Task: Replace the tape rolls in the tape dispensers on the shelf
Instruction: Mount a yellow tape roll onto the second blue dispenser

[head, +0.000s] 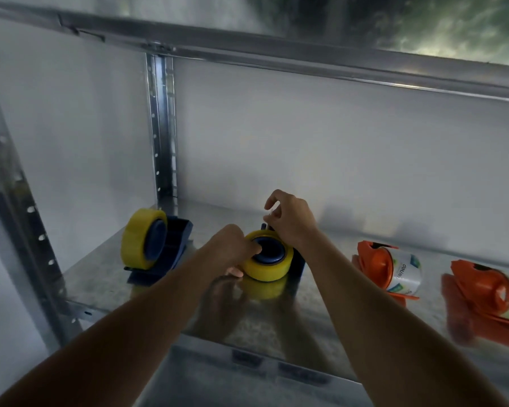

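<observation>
A yellow tape roll on a dark blue dispenser sits at the middle of the metal shelf. My left hand grips the roll from its left side, thumb on the blue hub. My right hand is behind the roll, fingers pinched at the dispenser's far end, apparently on the thin tape end. A second blue dispenser with a yellow roll stands to the left, untouched.
Two orange dispensers lie on the right: one with a white printed roll, one near the right edge with a pale roll. A steel upright stands at the back left, a shelf beam overhead.
</observation>
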